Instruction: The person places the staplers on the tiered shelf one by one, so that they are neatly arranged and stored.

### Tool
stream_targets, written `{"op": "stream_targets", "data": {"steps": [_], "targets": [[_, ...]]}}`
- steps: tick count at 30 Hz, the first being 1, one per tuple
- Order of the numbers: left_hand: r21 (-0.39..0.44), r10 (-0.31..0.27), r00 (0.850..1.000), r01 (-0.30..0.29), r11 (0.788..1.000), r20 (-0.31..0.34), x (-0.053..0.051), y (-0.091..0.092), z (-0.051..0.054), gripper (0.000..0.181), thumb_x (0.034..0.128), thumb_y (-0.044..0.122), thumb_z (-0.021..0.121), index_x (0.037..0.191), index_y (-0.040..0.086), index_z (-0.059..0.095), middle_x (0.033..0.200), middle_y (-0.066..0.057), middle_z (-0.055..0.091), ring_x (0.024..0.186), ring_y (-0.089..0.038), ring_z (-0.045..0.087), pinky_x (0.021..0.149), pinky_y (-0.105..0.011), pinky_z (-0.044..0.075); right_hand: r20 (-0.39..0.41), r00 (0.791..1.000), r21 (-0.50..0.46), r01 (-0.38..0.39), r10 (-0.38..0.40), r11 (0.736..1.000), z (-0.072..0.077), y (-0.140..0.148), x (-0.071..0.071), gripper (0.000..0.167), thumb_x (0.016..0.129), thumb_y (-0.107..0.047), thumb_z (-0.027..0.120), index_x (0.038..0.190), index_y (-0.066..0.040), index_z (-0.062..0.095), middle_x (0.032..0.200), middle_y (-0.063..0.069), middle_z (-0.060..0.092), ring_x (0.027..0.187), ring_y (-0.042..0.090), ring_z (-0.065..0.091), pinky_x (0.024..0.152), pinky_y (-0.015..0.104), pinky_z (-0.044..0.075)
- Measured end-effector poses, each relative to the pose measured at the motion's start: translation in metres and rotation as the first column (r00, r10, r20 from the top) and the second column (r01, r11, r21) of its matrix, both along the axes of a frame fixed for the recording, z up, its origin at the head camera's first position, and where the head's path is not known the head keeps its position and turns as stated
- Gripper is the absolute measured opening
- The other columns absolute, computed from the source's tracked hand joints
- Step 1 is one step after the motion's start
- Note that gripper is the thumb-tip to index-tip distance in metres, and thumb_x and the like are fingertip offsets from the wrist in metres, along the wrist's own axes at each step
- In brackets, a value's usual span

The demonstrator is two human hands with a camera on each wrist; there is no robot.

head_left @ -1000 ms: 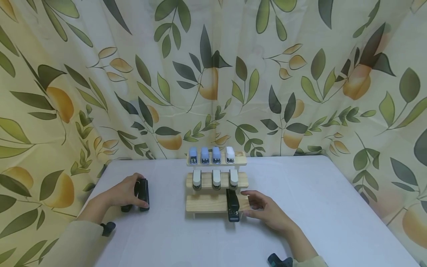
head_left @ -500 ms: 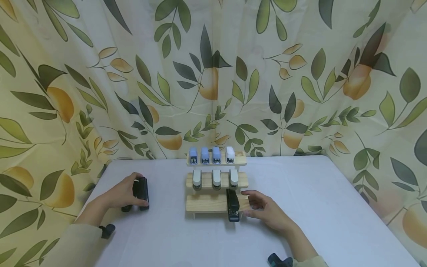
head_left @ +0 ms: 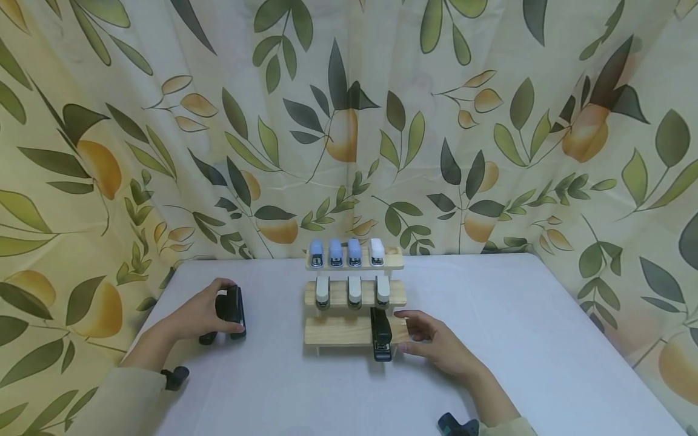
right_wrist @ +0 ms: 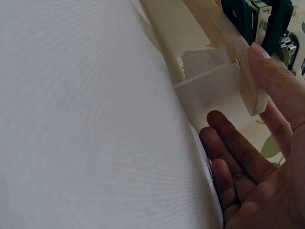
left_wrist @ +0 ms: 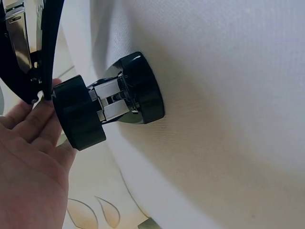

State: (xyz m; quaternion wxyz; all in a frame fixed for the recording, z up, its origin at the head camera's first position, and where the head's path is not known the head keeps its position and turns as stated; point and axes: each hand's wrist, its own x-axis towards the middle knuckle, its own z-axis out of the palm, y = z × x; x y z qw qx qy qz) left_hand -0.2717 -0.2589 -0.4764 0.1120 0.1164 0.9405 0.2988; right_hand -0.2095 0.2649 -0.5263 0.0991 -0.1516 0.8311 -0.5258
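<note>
My left hand (head_left: 199, 312) grips a black stapler (head_left: 237, 312) by its ends, thumb nearer me and fingers at the far side. Beside it and lower, partly hidden under the hand, a second black stapler (left_wrist: 78, 114) rests on the table. At the right end of a three-tier wooden rack (head_left: 338, 332), my right hand (head_left: 442, 345) pinches the bottom board (right_wrist: 255, 90) between thumb and index finger. Its other fingers hang loosely below the board. Another black stapler (head_left: 381, 334) lies on that board, close to the right fingertips.
On the middle tier sit three white staplers (head_left: 354, 292). The top tier carries three small blue staplers (head_left: 335, 252) and a white one (head_left: 376, 251). A white cloth covers the table (head_left: 272, 387), and a leaf-patterned curtain (head_left: 349, 181) hangs behind it.
My left hand has risen slightly with the black stapler. The right hand and the rack have stayed in place.
</note>
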Motion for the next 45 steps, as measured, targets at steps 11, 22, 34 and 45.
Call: {"op": "stream_targets", "data": {"steps": [11,22,34,45], "targets": [[0.023,-0.005,1.000,0.006,1.000,-0.023,0.002,0.000,0.000,0.112,0.0721,0.051,0.092,0.155,0.007,0.032,0.151,-0.028,0.044,0.132,-0.043,0.049,0.105,-0.059,0.045,-0.004,1.000,0.001,-0.004,0.004,1.000,-0.001,0.000,-0.001,0.061,0.089,-0.028,0.083,0.144,-0.021,0.057,0.133,0.014,0.065,0.113,0.025,0.063,0.094,0.025,0.051],[0.059,0.000,1.000,0.002,0.998,-0.021,0.006,0.003,0.005,0.111,0.0730,0.049,0.092,0.155,0.005,0.032,0.151,-0.028,0.044,0.131,-0.043,0.049,0.107,-0.064,0.044,-0.021,1.000,-0.009,-0.002,0.002,1.000,-0.002,0.000,-0.001,0.062,0.088,-0.027,0.083,0.144,-0.020,0.057,0.132,0.013,0.066,0.113,0.023,0.064,0.094,0.025,0.051],[0.076,0.006,0.999,-0.004,0.997,-0.035,0.009,0.005,0.005,0.111,0.0720,0.050,0.093,0.154,0.005,0.032,0.149,-0.027,0.046,0.131,-0.043,0.051,0.106,-0.063,0.045,-0.011,1.000,0.000,0.005,-0.005,1.000,-0.001,-0.001,-0.001,0.062,0.088,-0.027,0.083,0.143,-0.022,0.057,0.133,0.013,0.065,0.115,0.025,0.064,0.095,0.025,0.052],[0.101,-0.013,0.998,0.020,0.995,-0.066,0.015,0.013,0.006,0.111,0.0695,0.051,0.094,0.152,0.005,0.036,0.152,-0.030,0.046,0.141,-0.053,0.044,0.112,-0.066,0.040,-0.019,1.000,-0.004,0.003,-0.003,1.000,-0.002,0.000,-0.002,0.061,0.088,-0.027,0.084,0.143,-0.022,0.058,0.133,0.012,0.066,0.114,0.022,0.064,0.095,0.025,0.052]]}}
